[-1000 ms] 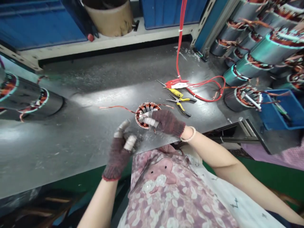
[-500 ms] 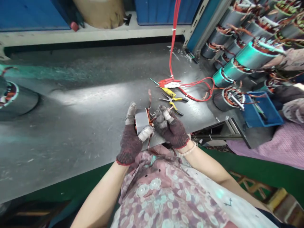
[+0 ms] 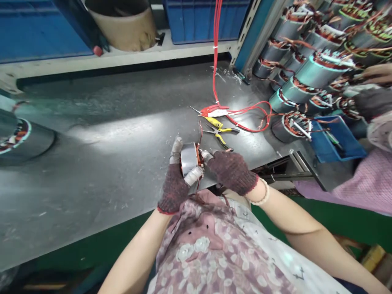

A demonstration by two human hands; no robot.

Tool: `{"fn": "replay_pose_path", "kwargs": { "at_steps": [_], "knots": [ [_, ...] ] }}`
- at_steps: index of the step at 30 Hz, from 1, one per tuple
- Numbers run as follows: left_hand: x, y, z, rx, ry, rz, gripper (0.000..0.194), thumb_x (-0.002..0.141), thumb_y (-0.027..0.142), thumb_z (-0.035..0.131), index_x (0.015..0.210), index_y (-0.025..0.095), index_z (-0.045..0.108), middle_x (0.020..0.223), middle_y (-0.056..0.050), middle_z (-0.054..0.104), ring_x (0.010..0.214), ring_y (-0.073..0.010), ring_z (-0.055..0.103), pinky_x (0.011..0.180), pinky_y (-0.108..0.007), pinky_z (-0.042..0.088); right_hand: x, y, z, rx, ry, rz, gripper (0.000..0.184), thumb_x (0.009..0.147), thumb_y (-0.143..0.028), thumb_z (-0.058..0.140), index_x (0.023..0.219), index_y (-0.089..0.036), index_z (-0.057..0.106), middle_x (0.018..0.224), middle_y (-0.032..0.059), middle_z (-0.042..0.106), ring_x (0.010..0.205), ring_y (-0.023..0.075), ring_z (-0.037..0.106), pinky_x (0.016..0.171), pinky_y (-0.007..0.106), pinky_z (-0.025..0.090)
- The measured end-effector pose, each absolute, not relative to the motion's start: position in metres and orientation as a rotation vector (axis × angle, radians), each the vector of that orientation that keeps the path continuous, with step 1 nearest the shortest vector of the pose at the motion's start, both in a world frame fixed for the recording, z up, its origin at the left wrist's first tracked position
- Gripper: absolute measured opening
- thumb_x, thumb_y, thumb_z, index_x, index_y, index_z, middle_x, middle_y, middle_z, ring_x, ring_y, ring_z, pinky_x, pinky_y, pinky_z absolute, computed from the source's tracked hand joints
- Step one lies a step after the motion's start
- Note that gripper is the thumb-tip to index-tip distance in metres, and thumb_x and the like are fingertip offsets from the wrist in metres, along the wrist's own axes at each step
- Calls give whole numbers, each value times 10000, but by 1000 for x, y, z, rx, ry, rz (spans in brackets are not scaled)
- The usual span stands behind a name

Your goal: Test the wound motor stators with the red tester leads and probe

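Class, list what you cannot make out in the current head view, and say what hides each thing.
All in the head view:
Copper-wound ring: its left end faces away, and the left hand covers part of its side.
Right hand: the back of the glove hides most of its fingers.
Upper-left blue bin: contents unseen, cut off by the top edge.
Leftmost grey cylinder: cut off by the left edge.
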State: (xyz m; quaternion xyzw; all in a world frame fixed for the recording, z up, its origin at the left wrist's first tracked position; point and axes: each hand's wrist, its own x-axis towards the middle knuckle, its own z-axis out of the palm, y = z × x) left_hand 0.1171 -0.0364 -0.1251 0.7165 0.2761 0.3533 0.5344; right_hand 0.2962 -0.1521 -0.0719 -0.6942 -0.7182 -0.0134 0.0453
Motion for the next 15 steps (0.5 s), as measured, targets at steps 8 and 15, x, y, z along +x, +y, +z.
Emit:
{"fn": "replay_pose_path", "kwargs": {
  "at_steps": [8,15],
  "knots": [
    [99,-43,-131,1494,580,659,1121,839,484,895,1724,361,218,1798,-122,273,1587,-423,388,1285,-602,378,320,-147,-100,-1724,-2079,327,399,1153,-391,447,1097,-173,776,860,70,794,791,177,728,692,269,482],
    [98,-56,-129,1246,585,668,1195,768,411,966,1723,383,247,1693,-101,480,1519,-443,487,1267,-640,401,317,-176,-82,-1647,-1973,387,277,1119,-305,513,1180,-210,766,1043,72,837,895,179,796,779,263,599]
  ]
}}
